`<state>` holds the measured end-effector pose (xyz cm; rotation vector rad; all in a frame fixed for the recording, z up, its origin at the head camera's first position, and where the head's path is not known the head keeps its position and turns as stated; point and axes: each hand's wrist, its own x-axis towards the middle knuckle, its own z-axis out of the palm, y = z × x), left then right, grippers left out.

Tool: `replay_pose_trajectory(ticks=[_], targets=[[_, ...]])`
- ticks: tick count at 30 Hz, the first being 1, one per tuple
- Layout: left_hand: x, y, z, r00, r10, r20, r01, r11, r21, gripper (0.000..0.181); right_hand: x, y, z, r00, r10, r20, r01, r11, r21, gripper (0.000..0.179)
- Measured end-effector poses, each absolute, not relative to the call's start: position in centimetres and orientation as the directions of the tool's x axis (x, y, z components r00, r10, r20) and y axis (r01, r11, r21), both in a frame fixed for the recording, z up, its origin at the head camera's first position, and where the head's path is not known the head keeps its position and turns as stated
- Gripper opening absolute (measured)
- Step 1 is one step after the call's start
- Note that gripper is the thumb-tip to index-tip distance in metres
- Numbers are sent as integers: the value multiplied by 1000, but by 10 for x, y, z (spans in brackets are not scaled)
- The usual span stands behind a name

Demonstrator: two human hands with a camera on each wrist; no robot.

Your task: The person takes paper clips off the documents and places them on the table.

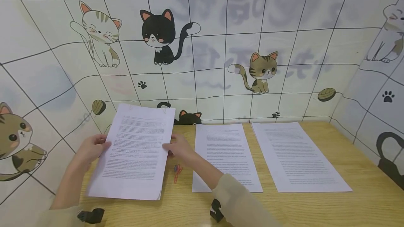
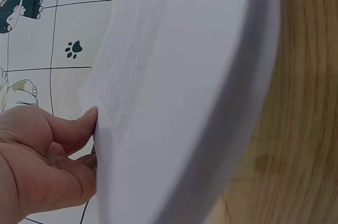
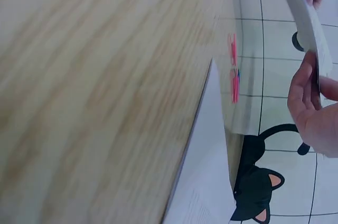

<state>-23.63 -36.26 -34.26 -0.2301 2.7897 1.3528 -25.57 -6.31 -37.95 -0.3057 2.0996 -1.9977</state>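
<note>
Both hands hold a stack of printed paper (image 1: 134, 153) by its long sides, tilted up off the table at the left. The left hand (image 1: 91, 148) pinches the left edge, thumb on the front; in the left wrist view the left hand (image 2: 50, 158) shows its thumb against the sheets. On the opposite edge, the right hand (image 1: 180, 148) grips with its thumb in front and fingers behind, as the right hand (image 3: 317, 108) shows in the right wrist view. Paper clips sit at the stack's top edge, one a wire clip (image 1: 165, 111) near the right corner.
Several small coloured paper clips (image 1: 177, 173) lie on the wooden table (image 1: 363, 171) beside the stack. To the right lie a middle printed stack (image 1: 225, 157) and a right printed stack (image 1: 298, 157). A cat-patterned white sheet (image 1: 214, 52) covers the walls behind.
</note>
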Motion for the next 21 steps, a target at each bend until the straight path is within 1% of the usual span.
replay_pose_trajectory(ticks=[2,4,8,12,16,21], targets=[[-234,-361,-340,-990,-107,-88,-136,609,781,44,-256,-57,-378,-938,-346,-25,7,52,-999,29],[-232,-359,-338,-991,-98,-86,-129,611,781,46,-257,-51,-379,-931,-364,-30,5,70,-998,26],[-229,-352,-335,-994,-82,-71,-107,622,776,48,-260,-37,-379,-923,-385,-24,-12,90,-996,26],[-225,-342,-332,-999,-44,-32,-52,620,783,48,-265,-19,-374,-906,-422,-6,-32,83,-996,25],[-221,-333,-329,-1000,10,-7,0,588,809,50,-268,-2,-367,-895,-445,19,-65,89,-994,29],[-217,-319,-326,-997,79,9,50,534,844,52,-268,22,-361,-871,-489,48,-126,128,-984,33]])
